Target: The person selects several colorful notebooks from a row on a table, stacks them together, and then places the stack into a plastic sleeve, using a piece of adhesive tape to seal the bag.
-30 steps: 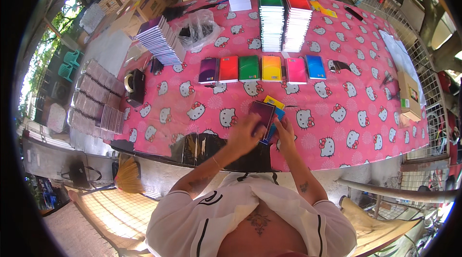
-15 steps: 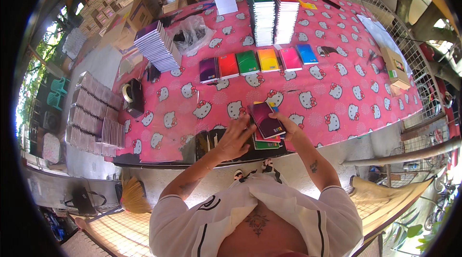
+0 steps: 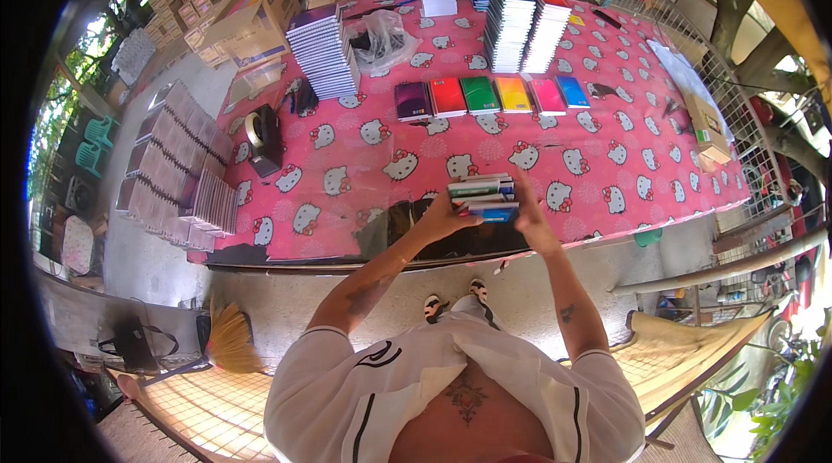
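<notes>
left hand (image 3: pixel 446 219) | right hand (image 3: pixel 529 222) | both squeeze a small stack of thin coloured notebooks (image 3: pixel 484 198) from its sides, keeping edges even, mid-frame over the pink cat-print bench (image 3: pixel 381 155)

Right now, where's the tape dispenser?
In the head view the black tape dispenser sits on the left part of the pink patterned tablecloth, beside the tall stack of purple notebooks, far left of the hands.

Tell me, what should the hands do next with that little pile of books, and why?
Probably square the pile up. The left hand and right hand press it from both sides above the table edge, and its edges look uneven. Each colour in the row of books seems already in the pile.
</notes>
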A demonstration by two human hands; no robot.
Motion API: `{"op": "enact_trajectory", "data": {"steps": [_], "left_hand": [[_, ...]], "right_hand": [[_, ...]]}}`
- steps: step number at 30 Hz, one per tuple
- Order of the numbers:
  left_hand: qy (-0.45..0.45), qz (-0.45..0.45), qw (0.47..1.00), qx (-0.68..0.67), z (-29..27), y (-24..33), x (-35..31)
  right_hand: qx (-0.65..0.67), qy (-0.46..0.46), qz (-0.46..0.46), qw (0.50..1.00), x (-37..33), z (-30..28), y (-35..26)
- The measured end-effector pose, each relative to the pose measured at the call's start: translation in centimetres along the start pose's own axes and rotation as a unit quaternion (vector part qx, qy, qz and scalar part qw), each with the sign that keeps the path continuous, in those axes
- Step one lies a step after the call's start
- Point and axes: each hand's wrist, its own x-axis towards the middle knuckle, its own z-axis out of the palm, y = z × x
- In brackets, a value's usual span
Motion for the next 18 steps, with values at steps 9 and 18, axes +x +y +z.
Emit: {"op": "enact_trajectory", "data": {"steps": [9, 18], "left_hand": [[0.041, 0.043, 0.993, -0.102, 1.7, -3.5, 0.1], [0.043, 0.028, 0.998, 0.033, 1.8, -3.7, 0.8]], "right_hand": [[-0.098, 0.14, -0.047, 0.984, 1.1, 2.8, 6.2], [-0.099, 0.133, -0.049, 0.985, 1.6, 2.3, 5.6]]}}
